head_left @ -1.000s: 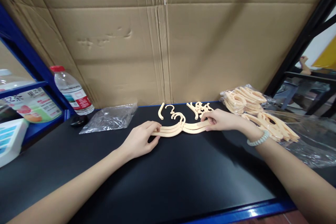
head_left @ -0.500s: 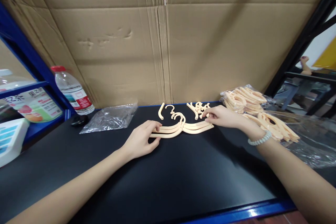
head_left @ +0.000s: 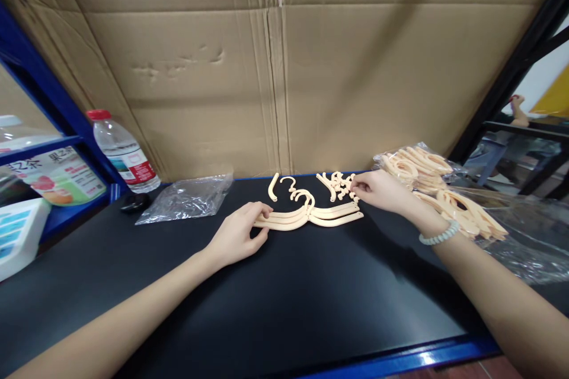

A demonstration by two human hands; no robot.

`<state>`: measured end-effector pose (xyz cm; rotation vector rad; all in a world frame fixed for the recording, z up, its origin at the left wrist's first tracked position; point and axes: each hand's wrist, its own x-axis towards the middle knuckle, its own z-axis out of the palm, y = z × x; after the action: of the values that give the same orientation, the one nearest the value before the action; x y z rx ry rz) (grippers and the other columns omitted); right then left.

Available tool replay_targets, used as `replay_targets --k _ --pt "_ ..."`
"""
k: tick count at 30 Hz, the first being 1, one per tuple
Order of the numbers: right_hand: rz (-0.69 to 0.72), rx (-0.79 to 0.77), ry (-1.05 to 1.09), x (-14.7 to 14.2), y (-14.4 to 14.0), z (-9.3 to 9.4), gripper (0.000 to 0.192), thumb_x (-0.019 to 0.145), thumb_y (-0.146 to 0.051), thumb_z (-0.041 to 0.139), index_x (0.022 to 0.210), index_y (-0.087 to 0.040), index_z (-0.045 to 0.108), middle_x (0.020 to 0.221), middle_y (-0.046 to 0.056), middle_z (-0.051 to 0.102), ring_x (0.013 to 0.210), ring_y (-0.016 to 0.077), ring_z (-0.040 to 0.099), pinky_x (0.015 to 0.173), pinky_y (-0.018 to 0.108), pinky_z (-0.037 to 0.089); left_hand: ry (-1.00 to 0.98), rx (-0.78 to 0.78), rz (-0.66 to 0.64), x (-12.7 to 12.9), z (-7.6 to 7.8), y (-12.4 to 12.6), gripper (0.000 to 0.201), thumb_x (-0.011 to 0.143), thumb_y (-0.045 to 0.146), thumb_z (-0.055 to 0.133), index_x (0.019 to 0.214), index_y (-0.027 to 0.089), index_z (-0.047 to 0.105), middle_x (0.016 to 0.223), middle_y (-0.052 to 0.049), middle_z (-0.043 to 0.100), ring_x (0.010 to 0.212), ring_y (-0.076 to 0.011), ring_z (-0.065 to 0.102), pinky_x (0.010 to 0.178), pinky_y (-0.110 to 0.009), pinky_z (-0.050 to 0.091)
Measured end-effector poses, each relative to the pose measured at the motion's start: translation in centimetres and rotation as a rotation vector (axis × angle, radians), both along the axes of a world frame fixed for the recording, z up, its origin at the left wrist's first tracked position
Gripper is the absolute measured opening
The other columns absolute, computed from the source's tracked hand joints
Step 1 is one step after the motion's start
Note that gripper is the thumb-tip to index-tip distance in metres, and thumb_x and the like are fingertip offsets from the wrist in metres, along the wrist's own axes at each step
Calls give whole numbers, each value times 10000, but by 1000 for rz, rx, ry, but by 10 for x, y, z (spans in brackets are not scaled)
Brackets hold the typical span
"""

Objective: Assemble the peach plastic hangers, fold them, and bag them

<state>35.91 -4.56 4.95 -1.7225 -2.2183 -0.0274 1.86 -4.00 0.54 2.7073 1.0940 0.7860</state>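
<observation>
Cardboard walls back the black tabletop (head_left: 284, 308), where the stacked hangers (head_left: 311, 217) lie flat. Left hand (head_left: 237, 235) still pinches their left end; right hand (head_left: 380, 190) has let go of their right end, its fingers now closing on the small hook pieces (head_left: 340, 183) just behind.

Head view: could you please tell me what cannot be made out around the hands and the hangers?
- Right hand: its fingertips sit in the small hooks; whether one is pinched is too small to tell.
- Left hand: fingers cover the hangers' left end.
- Bagged hangers: count hidden by overlap and plastic.
- Bottle label: too small to read.
- White box: cut off by the left edge.
</observation>
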Motion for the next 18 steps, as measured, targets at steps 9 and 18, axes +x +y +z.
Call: replay_targets --k 9,18 --pt "-77 56 -57 -3 -3 4 189 740 -235 464 569 -186 528 561 26 565 540 144 486 560 269 309 -176 103 21 0 6 1 141 849 197 453 814 196 590 849 -40 657 802 -179 604 753 -308 472" --pt "-153 89 -61 0 0 2 193 738 -215 456 628 -178 609 611 45 625 557 147 511 553 259 322 -262 130 112 -4 14 -1 237 775 141 380 605 187 538 599 13 575 561 -127 543 582 -251 420"
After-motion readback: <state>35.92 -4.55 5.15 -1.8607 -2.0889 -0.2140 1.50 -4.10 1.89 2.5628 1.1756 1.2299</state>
